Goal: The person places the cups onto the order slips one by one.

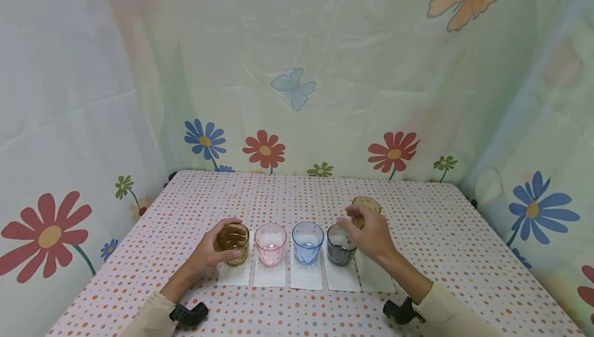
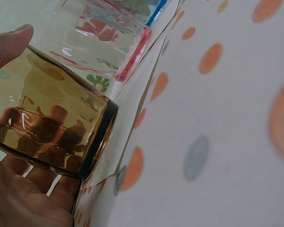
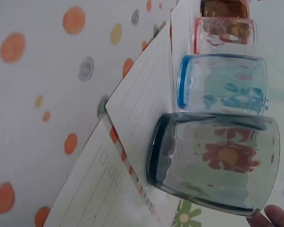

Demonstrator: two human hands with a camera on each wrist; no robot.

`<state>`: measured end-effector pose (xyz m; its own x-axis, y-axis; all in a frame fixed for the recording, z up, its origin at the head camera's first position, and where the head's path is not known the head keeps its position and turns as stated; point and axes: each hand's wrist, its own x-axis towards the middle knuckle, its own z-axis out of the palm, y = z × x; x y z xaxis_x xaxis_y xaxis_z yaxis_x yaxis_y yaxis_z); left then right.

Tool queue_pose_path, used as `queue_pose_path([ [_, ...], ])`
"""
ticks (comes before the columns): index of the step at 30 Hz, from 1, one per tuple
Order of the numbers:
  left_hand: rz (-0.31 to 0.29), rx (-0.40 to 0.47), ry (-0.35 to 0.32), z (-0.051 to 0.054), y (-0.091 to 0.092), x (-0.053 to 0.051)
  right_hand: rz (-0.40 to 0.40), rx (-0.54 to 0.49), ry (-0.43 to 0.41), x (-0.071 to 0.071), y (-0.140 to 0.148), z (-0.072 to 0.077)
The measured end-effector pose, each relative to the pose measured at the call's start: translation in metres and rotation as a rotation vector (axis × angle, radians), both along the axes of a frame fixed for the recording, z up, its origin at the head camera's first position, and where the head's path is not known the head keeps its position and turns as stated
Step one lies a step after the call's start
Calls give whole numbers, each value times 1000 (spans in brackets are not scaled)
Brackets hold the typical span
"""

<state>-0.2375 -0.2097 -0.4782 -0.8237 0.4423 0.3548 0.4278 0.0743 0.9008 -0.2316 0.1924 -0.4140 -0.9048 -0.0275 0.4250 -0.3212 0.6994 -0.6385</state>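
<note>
My left hand (image 1: 209,251) curls round an amber glass (image 1: 235,239) at the left end of a row, thumb on the near side. In the left wrist view its base stands on or just over a paper card. Pink (image 1: 270,247), blue (image 1: 307,244) and dark grey (image 1: 340,249) glasses stand upright to its right. My right hand (image 1: 373,236) is at the grey glass's right, fingertips near its rim; the right wrist view cannot settle whether they touch. A yellowish glass (image 1: 372,204) shows behind that hand, partly hidden by its fingers.
White paper cards lie in a row beneath the glasses; the rightmost card (image 1: 375,276), under my right forearm, bears no glass. A dotted cloth (image 1: 278,311) covers the table. A printed curtain (image 1: 223,69) with flowers and butterflies hangs behind and at both sides.
</note>
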Motion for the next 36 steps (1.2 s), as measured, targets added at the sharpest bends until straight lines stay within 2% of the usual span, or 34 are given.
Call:
queue_pose_path([
  [6,25,-19,-16,-2,-1,2,18,-71,78,-6,4,-3],
  [10,32,-22,-18,-1,-1,3,25,-74,121,-11,5,-4],
  [19,24,-12,-4,-2,-1,2,-30,-71,79,-17,7,-4],
  [30,13,-7,-1,-2,-1,-1,-82,-63,103,-27,14,-7],
  [36,11,-6,0,-1,0,-1,-92,-73,84,-31,19,-8],
])
